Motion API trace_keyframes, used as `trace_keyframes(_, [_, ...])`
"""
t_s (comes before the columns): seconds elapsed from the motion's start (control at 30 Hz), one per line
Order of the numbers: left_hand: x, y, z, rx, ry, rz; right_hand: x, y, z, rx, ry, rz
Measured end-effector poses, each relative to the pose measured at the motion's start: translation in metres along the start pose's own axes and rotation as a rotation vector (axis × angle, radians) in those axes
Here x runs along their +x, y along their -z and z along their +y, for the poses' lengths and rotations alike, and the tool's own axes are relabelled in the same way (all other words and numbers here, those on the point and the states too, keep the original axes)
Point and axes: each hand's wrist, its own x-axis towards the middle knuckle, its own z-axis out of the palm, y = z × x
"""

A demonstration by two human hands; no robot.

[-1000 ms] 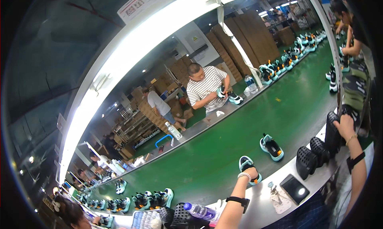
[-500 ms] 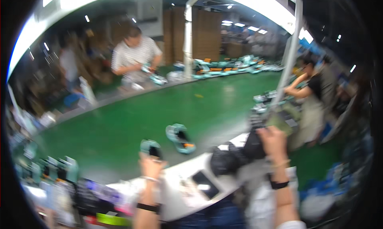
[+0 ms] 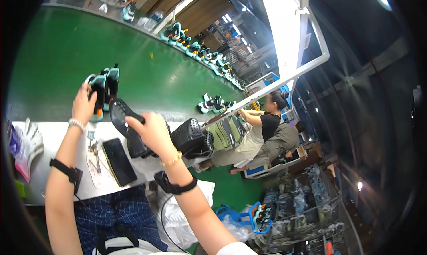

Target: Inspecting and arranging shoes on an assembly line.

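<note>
My left hand [image 3: 83,103] is closed on a teal-and-black shoe [image 3: 98,95] at the near edge of the green table. Just behind it stands a second teal-and-black shoe [image 3: 113,84]. My right hand [image 3: 152,132] grips a black insole [image 3: 119,116], thumb on top, its free end pointing at the shoe in my left hand. Under and beside that hand sit several stacked black insoles [image 3: 189,132] with small holes. Olive-green insoles [image 3: 222,134] stand in a row to their right.
A phone [image 3: 119,162] and keys [image 3: 94,155] lie on the white ledge [image 3: 58,141]. Many shoes [image 3: 195,48] line the far edge of the green table [image 3: 147,72]. A slanted white post [image 3: 262,92] rises at the right, near a co-worker [image 3: 264,126]. Wire racks [image 3: 307,206] stand lower right.
The view has tilted and swung right. My right hand, earlier at the black stack, now holds a black insole closer to my left hand. My left hand still holds the shoe.
</note>
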Motion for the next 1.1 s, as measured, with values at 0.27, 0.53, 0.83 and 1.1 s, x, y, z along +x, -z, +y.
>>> trace_keyframes(0.27, [0.053,-0.002,-0.028,-0.062,-0.044,-0.139,0.073,-0.036,-0.009,0.103,-0.141,-0.331])
trace_keyframes(0.53, [0.075,0.011,-0.042,-0.006,-0.215,-0.275,0.135,-0.087,-0.018,0.228,-0.153,-0.422])
trace_keyframes(0.83, [0.071,0.02,-0.042,0.115,-0.06,-0.162,0.129,-0.164,-0.044,0.02,-0.118,0.028])
trace_keyframes(1.1, [0.062,0.026,-0.039,0.057,0.023,-0.187,0.123,-0.209,-0.059,-0.191,-0.069,0.084])
